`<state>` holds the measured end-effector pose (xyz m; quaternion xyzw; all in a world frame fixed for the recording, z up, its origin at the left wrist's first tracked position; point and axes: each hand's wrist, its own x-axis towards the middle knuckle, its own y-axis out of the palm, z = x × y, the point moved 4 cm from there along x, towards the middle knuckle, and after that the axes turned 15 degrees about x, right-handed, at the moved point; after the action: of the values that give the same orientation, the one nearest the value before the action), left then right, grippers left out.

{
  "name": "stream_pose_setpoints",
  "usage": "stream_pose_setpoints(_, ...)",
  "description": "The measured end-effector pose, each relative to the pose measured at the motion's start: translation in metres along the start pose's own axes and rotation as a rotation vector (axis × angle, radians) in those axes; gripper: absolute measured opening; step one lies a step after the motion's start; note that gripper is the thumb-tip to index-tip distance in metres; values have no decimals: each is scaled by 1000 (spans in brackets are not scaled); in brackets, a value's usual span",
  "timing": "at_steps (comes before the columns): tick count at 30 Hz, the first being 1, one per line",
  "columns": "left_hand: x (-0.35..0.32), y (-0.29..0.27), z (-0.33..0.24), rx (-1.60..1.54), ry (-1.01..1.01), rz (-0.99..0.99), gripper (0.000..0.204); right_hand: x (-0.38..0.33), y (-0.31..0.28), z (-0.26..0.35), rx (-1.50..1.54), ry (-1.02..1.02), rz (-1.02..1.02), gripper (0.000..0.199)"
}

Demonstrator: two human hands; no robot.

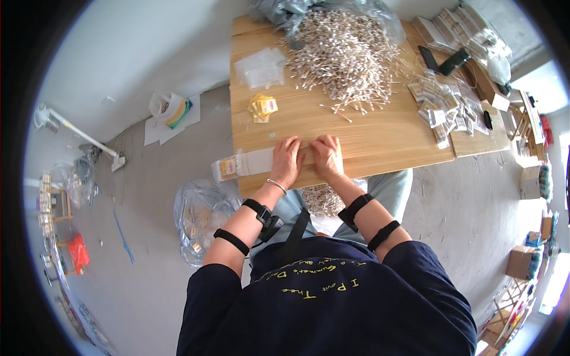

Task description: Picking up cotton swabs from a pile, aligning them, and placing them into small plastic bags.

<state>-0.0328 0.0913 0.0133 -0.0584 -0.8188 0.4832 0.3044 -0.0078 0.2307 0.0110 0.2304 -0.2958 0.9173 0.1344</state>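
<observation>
My left hand (288,161) is at the table's front edge, fingers curled down, over the right end of a flat white strip (259,162). Close beside it, my right hand (328,158) has its fingers bent and pressed together near the wood. What lies under the fingertips of either hand is too small and hidden to make out. At the strip's left end lies a clear plastic bag with a yellow card (227,168). Farther off sit a small stack of yellow cards (262,107) and a large heap of cotton swabs (347,56).
Clear plastic sheets (261,67) lie at the table's far left. Filled small packets (448,107) are piled on the right, near a black phone (428,59). A large clear bag (205,219) stands on the floor left of my legs, and more swabs (322,200) are between my knees.
</observation>
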Motion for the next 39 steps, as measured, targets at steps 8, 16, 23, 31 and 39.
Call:
stream_pose_setpoints(8, 4, 10, -18, 22, 105, 18, 11, 25, -43, -33, 11, 151, -87, 30)
stream_pose_setpoints(16, 6, 11, -24, 90, 111, 38, 10, 85, -33, -67, -344, 359, 19, 36)
stream_pose_setpoints(23, 6, 11, -24, 118, 56, 76, 12, 58, 1, -53, -38, 125, 191, 34)
stream_pose_setpoints(31, 9, 12, -29, 75, 82, 57, 16, 108, -70, -103, -294, 326, -28, 53)
stream_pose_setpoints(39, 7, 11, -27, 108, 74, 61, 13, 54, -17, -49, -119, 83, 171, 43)
